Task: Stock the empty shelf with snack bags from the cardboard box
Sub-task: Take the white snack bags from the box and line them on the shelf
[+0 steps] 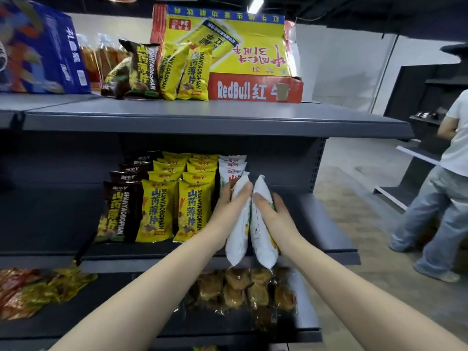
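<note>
Two white snack bags stand edge-on at the front of the middle shelf. My left hand grips the left white bag. My right hand grips the right white bag. Behind them is a row of white bags. To the left stand rows of yellow bags and dark brown bags. The Red Bull cardboard box sits on the top shelf, with several snack bags leaning beside it.
A blue carton and bottles stand at the top left. The lower shelf holds wrapped brown snacks and red and yellow packets. A person in a white shirt and jeans stands at the right by another dark shelf unit.
</note>
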`<act>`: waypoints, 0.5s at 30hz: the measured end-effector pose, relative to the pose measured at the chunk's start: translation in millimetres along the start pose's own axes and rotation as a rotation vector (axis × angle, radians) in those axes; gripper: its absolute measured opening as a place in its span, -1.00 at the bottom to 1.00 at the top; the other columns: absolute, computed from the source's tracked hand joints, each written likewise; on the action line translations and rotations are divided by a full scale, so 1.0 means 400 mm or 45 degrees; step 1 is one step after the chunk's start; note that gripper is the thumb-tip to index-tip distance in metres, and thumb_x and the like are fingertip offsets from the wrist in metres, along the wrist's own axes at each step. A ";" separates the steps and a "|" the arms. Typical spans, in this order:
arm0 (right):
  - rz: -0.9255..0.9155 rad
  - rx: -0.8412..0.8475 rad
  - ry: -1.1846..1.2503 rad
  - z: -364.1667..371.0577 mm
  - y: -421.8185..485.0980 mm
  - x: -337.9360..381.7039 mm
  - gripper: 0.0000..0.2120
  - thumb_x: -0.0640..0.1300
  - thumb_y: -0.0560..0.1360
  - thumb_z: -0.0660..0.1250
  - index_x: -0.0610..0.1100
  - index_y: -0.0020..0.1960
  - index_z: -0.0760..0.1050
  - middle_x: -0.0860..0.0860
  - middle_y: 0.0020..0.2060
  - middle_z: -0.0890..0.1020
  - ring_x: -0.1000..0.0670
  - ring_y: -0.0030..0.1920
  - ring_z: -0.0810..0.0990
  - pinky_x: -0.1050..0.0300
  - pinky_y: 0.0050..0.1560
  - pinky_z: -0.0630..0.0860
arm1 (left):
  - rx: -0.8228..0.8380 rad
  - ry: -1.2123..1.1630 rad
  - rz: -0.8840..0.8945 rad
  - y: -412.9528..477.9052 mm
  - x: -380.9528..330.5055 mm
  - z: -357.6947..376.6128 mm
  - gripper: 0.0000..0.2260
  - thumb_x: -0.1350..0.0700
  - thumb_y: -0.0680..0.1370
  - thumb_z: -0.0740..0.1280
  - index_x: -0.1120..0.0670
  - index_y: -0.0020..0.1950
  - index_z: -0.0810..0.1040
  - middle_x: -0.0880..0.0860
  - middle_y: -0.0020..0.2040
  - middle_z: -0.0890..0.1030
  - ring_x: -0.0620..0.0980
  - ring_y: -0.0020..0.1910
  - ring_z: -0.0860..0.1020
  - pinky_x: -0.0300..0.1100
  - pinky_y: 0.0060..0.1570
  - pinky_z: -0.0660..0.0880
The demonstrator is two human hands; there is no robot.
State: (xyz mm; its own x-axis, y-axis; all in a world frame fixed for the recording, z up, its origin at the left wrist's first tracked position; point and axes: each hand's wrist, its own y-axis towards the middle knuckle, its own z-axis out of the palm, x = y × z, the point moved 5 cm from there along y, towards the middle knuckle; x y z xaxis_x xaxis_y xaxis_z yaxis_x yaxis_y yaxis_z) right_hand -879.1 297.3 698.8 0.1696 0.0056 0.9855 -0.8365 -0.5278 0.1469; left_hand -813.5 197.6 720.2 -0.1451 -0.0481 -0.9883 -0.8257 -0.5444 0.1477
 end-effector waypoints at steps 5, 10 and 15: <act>-0.018 -0.129 -0.136 0.042 0.129 -0.025 -0.46 0.18 0.51 0.26 -0.02 0.41 0.28 0.04 0.25 0.51 0.03 0.24 0.49 0.01 0.27 0.44 | -0.119 -0.004 0.023 0.069 -0.025 -0.104 -0.53 -0.14 0.59 0.15 -0.11 0.48 0.15 -0.20 0.16 0.28 -0.20 0.18 0.25 -0.24 0.16 0.20; -0.018 -0.299 -0.484 0.083 0.224 -0.059 -0.37 0.28 0.45 0.25 0.05 0.41 0.20 0.01 0.35 0.38 -0.08 0.27 0.47 -0.06 0.19 0.46 | -0.142 0.000 0.077 0.144 -0.038 -0.174 -0.55 -0.11 0.60 0.15 -0.06 0.47 0.21 -0.18 0.20 0.35 -0.12 0.29 0.33 -0.20 0.17 0.24; -0.094 -0.435 -0.797 0.136 0.282 -0.087 -0.41 0.21 0.51 0.22 -0.02 0.41 0.16 -0.05 0.32 0.33 -0.19 0.19 0.50 -0.04 -0.06 0.46 | -0.144 -0.050 0.058 0.183 -0.039 -0.213 -0.55 -0.08 0.61 0.14 -0.04 0.48 0.18 -0.30 0.05 0.36 -0.30 0.06 0.35 -0.23 0.12 0.24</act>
State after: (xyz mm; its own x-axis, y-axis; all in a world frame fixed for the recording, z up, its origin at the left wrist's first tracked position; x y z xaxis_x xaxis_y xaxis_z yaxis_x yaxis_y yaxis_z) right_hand -950.9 191.5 676.3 0.4133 -0.5111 0.7536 -0.9104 -0.2491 0.3303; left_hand -825.3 86.9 743.0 -0.2042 -0.0436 -0.9780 -0.7512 -0.6336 0.1851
